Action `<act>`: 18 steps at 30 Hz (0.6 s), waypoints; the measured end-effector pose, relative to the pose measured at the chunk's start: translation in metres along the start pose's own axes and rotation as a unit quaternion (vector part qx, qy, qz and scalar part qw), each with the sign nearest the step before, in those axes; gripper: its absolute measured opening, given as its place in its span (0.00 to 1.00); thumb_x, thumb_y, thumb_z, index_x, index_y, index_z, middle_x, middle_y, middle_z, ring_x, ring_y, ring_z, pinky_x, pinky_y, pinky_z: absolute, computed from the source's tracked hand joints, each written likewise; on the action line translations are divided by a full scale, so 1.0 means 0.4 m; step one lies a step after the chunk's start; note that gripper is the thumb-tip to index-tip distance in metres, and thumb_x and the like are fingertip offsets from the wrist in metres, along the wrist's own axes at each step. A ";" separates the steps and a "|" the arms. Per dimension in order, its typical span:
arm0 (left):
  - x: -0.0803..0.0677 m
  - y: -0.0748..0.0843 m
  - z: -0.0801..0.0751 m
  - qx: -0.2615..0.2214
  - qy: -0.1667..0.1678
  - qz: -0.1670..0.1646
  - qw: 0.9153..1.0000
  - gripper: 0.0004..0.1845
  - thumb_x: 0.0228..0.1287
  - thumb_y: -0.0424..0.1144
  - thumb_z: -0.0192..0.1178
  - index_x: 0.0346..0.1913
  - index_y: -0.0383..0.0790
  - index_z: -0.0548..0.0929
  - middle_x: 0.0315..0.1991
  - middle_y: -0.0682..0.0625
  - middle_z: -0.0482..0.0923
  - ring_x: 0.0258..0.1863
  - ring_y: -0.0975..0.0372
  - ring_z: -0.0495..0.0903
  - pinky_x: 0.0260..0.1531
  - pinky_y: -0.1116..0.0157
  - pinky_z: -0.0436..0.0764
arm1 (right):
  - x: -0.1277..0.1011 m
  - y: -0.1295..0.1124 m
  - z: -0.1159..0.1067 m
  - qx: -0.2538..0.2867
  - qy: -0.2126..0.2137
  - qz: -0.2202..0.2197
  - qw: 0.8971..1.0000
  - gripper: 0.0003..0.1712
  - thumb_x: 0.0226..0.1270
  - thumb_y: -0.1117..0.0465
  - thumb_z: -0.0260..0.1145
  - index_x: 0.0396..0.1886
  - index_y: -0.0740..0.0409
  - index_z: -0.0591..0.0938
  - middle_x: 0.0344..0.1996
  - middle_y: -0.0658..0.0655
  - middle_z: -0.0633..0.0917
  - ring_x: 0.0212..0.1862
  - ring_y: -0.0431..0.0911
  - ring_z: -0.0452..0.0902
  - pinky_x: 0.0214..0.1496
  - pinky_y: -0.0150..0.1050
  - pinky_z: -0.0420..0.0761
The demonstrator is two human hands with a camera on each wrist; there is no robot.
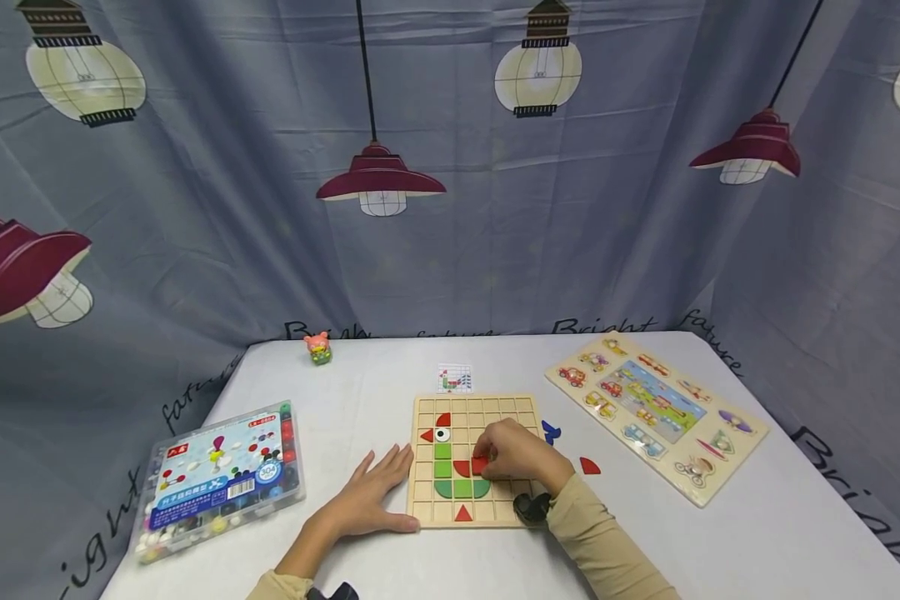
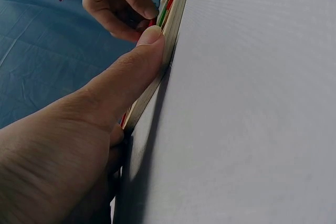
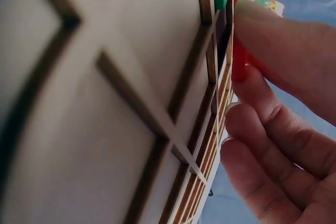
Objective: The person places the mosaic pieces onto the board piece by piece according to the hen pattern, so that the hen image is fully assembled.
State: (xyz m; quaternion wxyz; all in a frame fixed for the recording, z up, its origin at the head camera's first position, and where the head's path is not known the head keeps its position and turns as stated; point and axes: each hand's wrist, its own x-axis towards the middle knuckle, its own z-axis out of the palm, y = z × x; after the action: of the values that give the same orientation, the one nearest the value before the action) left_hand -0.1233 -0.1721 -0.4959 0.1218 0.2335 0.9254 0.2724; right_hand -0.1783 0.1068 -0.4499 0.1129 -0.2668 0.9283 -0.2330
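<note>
hands x2 [image 1: 521,454], 1 grid board [image 1: 510,407], 2 loose pcs [image 1: 589,466]

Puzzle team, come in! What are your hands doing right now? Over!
Left hand flat on table, thumb against wooden grid board. Right hand pinching red piece over board. Nothing in the way.

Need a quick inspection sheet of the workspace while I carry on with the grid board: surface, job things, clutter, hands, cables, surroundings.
Surface: table under pale cloth.
Job's things: wooden grid board partly filled with green and red pieces; red piece in the right grip.
Clutter: bead box, vehicle puzzle, pattern card, small toy, loose red piece, loose blue piece.
Hands: left hand flat beside the board, thumb against its edge; right hand pinches the red piece.
Cables: nothing seen.
Surroundings: lamp-print curtain.
</note>
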 end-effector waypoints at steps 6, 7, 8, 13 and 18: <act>-0.001 0.001 -0.001 0.001 -0.002 -0.002 1.000 0.59 0.48 0.68 0.67 0.76 0.38 0.54 0.78 0.45 0.49 0.79 0.49 0.45 0.76 0.42 0.35 | 0.000 0.000 0.004 0.006 -0.009 0.010 1.000 0.11 0.47 0.65 0.78 0.34 0.56 0.89 0.25 0.47 0.84 0.29 0.40 0.71 0.33 0.33 0.73; -0.001 0.001 -0.002 0.000 -0.002 -0.002 1.000 0.59 0.48 0.68 0.67 0.76 0.38 0.54 0.78 0.45 0.50 0.79 0.49 0.45 0.76 0.42 0.35 | 0.001 0.000 0.004 0.007 -0.010 0.011 1.000 0.11 0.47 0.66 0.78 0.34 0.56 0.89 0.25 0.47 0.84 0.29 0.40 0.72 0.32 0.33 0.74; 0.000 0.001 -0.003 -0.001 -0.002 -0.001 1.000 0.59 0.48 0.68 0.67 0.76 0.38 0.54 0.78 0.45 0.50 0.79 0.49 0.45 0.76 0.42 0.35 | 0.001 -0.001 0.004 0.007 -0.011 0.012 1.000 0.11 0.47 0.66 0.78 0.34 0.56 0.89 0.25 0.47 0.84 0.29 0.40 0.72 0.32 0.33 0.74; 0.001 0.002 -0.005 -0.002 -0.002 -0.001 1.000 0.59 0.48 0.67 0.67 0.76 0.38 0.54 0.78 0.45 0.49 0.79 0.49 0.45 0.76 0.42 0.34 | 0.000 -0.004 0.003 0.005 -0.015 0.019 1.000 0.11 0.48 0.65 0.78 0.34 0.56 0.89 0.26 0.47 0.84 0.30 0.39 0.72 0.32 0.33 0.75; 0.000 0.002 -0.004 -0.002 -0.004 -0.004 1.000 0.59 0.48 0.67 0.67 0.76 0.39 0.54 0.78 0.45 0.49 0.79 0.49 0.45 0.76 0.43 0.34 | -0.002 -0.005 0.004 0.008 -0.014 0.021 1.000 0.10 0.48 0.65 0.78 0.34 0.55 0.89 0.26 0.47 0.84 0.30 0.40 0.72 0.33 0.34 0.75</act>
State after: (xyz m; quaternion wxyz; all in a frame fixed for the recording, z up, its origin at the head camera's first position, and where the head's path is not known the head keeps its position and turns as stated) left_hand -0.1236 -0.1719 -0.4941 0.1270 0.2302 0.9253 0.2732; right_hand -0.1761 0.1054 -0.4501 0.1326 -0.2498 0.9300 -0.2348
